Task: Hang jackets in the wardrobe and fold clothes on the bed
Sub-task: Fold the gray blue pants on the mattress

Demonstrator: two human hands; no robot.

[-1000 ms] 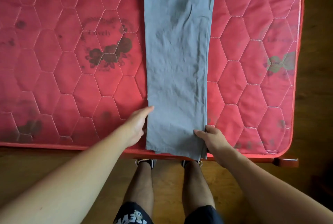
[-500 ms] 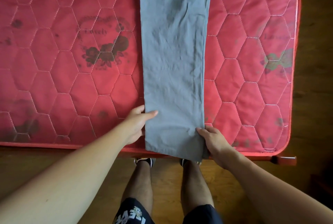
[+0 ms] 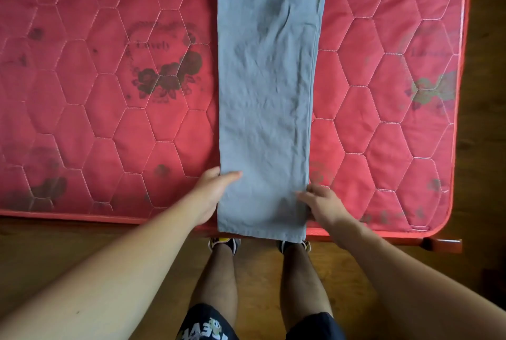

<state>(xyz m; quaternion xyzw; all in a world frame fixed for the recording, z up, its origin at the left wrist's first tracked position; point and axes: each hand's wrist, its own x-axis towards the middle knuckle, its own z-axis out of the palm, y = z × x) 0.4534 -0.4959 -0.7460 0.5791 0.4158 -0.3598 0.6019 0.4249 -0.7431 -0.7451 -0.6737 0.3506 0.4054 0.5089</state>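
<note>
Folding grey trousers [image 3: 265, 93] on bed [image 3: 95, 126] | left hand [image 3: 213, 191] pinches hem edge at 7 o'clock, right hand [image 3: 321, 202] grips it at 5 | next, likely: lift hem toward 12 o'clock

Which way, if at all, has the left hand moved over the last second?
Yes: rightward. The left hand was beside the left edge of the grey trousers; now its thumb lies over that edge, on the fabric.

The single head-worn view looks steeply down, close over the bed's [image 3: 109, 134] near edge and the wearer's legs [image 3: 216, 279].
</note>
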